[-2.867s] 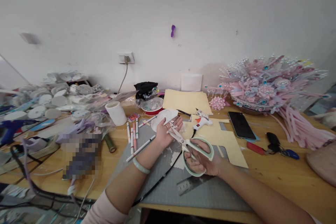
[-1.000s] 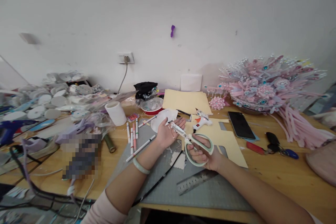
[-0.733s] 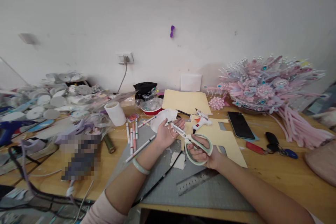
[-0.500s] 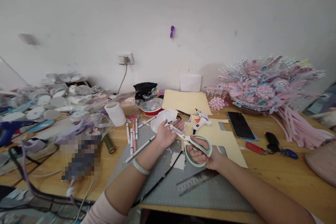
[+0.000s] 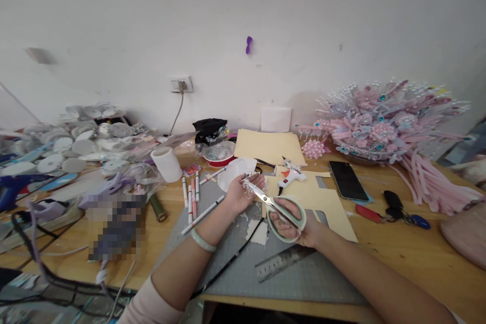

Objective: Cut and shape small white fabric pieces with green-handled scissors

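My left hand [image 5: 245,193] is turned palm up with its fingers stretched out. Small white bits [image 5: 247,187] lie over the palm, too small to name. Wrapped through the pale green handles of a pair of scissors [image 5: 267,200], my right hand [image 5: 294,220] points the blades at the left palm. The blades are together or nearly so, their tips at the white bits. Below the hands is a grey cutting mat [image 5: 231,268] with a torn piece of pale paper [image 5: 257,232] and a steel ruler [image 5: 279,263].
Behind the hands are a white glue gun [image 5: 292,177] and yellow card [image 5: 268,147]. Several markers [image 5: 193,192] and a white roll [image 5: 167,164] stand left. To the right are a phone [image 5: 347,180], keys [image 5: 395,207] and a pink beaded headdress [image 5: 379,129]. A black cord [image 5: 228,260] crosses the mat.
The scissors have closed, their handles drawing together in my right hand. My left hand has hardly moved and stays palm up.
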Demonstrator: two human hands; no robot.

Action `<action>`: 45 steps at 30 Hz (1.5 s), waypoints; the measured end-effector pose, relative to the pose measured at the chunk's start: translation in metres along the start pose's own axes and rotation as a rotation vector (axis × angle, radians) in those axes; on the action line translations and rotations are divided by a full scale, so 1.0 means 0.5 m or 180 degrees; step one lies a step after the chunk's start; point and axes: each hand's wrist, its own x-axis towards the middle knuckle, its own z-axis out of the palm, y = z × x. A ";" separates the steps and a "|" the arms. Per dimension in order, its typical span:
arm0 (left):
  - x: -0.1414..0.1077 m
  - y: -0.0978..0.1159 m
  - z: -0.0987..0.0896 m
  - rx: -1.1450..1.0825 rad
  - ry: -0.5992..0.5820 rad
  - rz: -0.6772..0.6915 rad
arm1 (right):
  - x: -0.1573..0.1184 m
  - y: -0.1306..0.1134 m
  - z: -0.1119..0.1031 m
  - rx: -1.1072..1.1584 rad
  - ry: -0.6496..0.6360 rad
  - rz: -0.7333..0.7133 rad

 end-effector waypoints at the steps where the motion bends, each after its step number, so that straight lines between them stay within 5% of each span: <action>1: 0.000 -0.001 0.000 0.0016 0.0003 -0.0032 | 0.000 0.001 -0.001 -0.0024 0.0006 -0.0027; 12: 0.006 -0.001 -0.003 0.0085 0.0105 0.0022 | -0.007 0.001 -0.020 -0.1236 0.0205 -0.0381; 15: 0.009 -0.002 -0.005 0.0110 0.0133 0.0124 | -0.013 -0.005 -0.013 -0.2240 0.0653 -0.0582; 21: 0.015 -0.007 -0.010 0.0169 0.0135 -0.0272 | -0.025 -0.007 0.003 -0.5559 0.2202 -0.1431; 24: 0.017 -0.002 -0.013 0.0146 0.0123 -0.0358 | -0.027 -0.005 0.005 -0.6305 0.2664 -0.1291; 32: 0.005 0.036 -0.007 -0.0401 0.0387 0.0243 | -0.055 -0.047 -0.003 -0.6684 0.2691 -0.1100; 37: 0.002 0.044 -0.003 -0.0762 0.0633 0.0711 | -0.085 -0.084 -0.043 -0.6654 0.2030 -0.0656; 41: 0.003 0.027 0.000 -0.0671 0.0672 0.0596 | -0.093 -0.093 -0.055 -0.6574 0.1845 -0.0887; 45: 0.001 0.005 0.007 -0.0582 0.0465 0.0544 | -0.080 -0.087 -0.036 -0.6013 0.2206 -0.1471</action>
